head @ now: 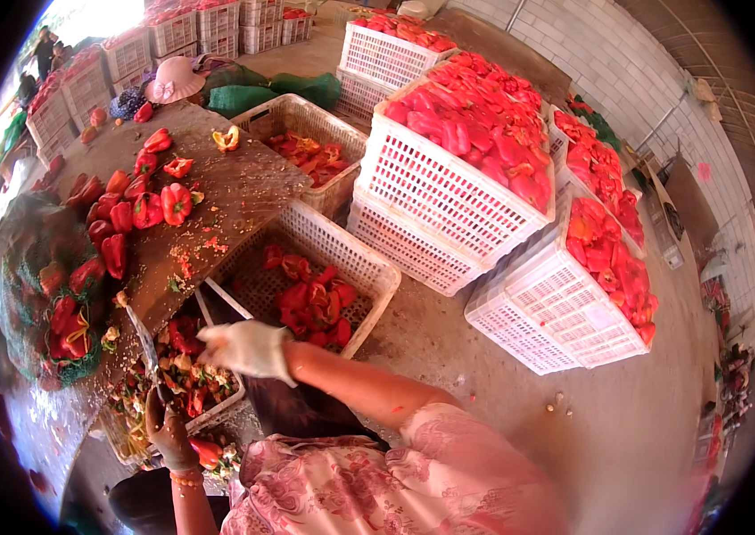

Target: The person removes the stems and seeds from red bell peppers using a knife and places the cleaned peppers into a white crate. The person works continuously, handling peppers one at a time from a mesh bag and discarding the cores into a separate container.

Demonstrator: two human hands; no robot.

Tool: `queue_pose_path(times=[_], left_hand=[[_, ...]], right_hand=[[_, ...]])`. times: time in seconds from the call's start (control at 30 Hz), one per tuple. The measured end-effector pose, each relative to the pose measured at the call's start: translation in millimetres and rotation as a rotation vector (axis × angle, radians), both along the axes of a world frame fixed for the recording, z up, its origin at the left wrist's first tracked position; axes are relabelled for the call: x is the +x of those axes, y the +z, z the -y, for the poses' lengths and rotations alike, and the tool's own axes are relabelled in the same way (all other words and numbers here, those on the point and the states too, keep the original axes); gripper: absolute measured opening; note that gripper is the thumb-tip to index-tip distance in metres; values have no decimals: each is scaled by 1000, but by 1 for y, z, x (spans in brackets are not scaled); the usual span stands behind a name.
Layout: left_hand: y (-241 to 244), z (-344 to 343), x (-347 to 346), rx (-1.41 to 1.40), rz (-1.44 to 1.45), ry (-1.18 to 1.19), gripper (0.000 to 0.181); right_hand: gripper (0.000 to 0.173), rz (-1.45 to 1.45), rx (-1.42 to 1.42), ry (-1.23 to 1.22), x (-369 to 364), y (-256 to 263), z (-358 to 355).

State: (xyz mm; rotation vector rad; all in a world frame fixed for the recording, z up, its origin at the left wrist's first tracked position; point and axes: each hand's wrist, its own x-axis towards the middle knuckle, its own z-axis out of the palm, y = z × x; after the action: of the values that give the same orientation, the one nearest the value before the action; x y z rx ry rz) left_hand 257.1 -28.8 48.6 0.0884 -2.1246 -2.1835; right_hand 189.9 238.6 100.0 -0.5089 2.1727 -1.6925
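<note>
My left hand (170, 435), wearing a glove and a beaded bracelet, grips a knife (144, 341) whose blade points up and away. A pale bit of pepper core (121, 298) sits at the blade's tip. Blurred by motion, my gloved right hand (247, 348) is above the near edge of a crate. Close to its fingertips is a red bell pepper piece (183, 336); whether the fingers hold it cannot be told. Below both hands, a crate (217, 409) contains pepper cores, stems and scraps. Cut red peppers (317, 301) lie in the plastic crate (377, 294) beyond my right hand.
Whole red peppers (143, 204) and seeds lie on the wooden table (243, 174), beside a green mesh sack (36, 281) of peppers. Stacked white crates (444, 194) heaped with red peppers rise at the right. Another crate (297, 107) adjoins the table. A pink hat (176, 80) is at its far end.
</note>
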Motion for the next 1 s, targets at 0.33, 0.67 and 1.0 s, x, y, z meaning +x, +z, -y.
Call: queue_pose_path(times=[0.33, 0.67, 1.0], left_hand=[[14, -48, -29, -129, -194, -138, 56], [-9, -1, -39, -58, -67, 56, 51], [-68, 50, -31, -114, 137, 121, 39]], right_hand=[[12, 116, -499, -19, -27, -3, 88], [11, 545, -1129, -152, -99, -26, 139], [21, 256, -463, -235, -96, -16, 139]])
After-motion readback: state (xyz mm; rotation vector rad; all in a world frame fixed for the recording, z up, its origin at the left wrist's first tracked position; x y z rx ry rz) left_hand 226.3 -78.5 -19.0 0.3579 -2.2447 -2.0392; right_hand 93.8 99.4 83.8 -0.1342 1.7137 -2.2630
